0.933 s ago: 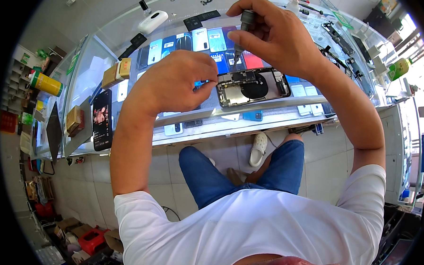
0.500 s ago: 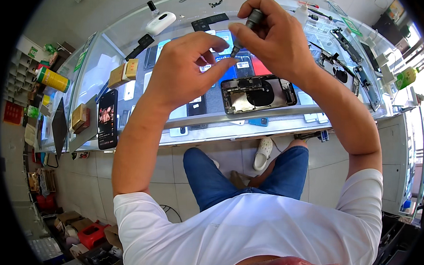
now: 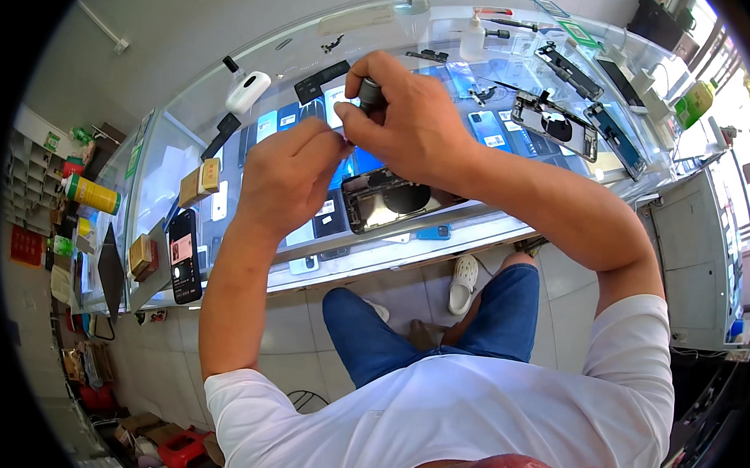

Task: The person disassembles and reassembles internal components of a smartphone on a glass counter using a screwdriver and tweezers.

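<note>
An opened phone (image 3: 374, 210) lies near the front edge of the glass tabletop (image 3: 358, 37), partly hidden by the right forearm; the work appears partway along, the casing open and its inside bare, not yet closed up. The right hand (image 3: 413, 119) has its grip curled round a grey screwdriver (image 3: 370, 92), while the left hand (image 3: 287, 176) pinches close beside it, on what one cannot tell

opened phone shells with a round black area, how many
2: one shell beside the right hand, partly hidden; the other shell farther right. More may be hidden.
</note>
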A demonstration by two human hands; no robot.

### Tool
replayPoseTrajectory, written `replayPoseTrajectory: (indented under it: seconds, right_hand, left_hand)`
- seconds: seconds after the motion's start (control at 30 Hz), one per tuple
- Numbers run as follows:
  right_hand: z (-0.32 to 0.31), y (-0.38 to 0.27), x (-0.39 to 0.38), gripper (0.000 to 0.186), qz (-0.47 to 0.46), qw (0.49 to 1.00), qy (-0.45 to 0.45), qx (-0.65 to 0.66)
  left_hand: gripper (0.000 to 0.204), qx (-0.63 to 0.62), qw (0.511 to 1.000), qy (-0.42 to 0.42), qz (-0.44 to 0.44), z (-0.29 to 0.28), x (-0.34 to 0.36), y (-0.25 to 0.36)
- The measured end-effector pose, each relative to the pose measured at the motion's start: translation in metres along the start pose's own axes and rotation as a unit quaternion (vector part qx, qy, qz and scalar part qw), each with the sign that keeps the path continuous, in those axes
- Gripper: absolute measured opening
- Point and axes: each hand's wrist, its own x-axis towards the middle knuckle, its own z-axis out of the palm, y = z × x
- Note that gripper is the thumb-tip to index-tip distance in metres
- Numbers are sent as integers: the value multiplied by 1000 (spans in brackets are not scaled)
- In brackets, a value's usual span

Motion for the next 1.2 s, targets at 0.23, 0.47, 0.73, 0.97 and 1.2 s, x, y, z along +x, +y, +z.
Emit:
replayPoseTrajectory:
  seconds: [0.23,0.47,0.73,0.97,1.2]
  right_hand:
    - [-82,17,33,20,-88,977,195,-22]
    - [-133,47,67,11,-123,925,359,30]
    - [-114,51,62,17,-55,966,250,-26]
    - [-107,60,60,19,-75,966,230,-94]
    - [-95,66,59,19,-3,985,165,-52]
  left_hand:
    - [6,-44,989,15,-138,-5,10,-24]
    - [20,30,994,-104,7,49,115,-76]
    - [24,49,975,-215,31,122,146,-141]
    - [25,42,970,-238,22,133,159,-147]
    - [22,16,987,-156,-38,111,136,-152]
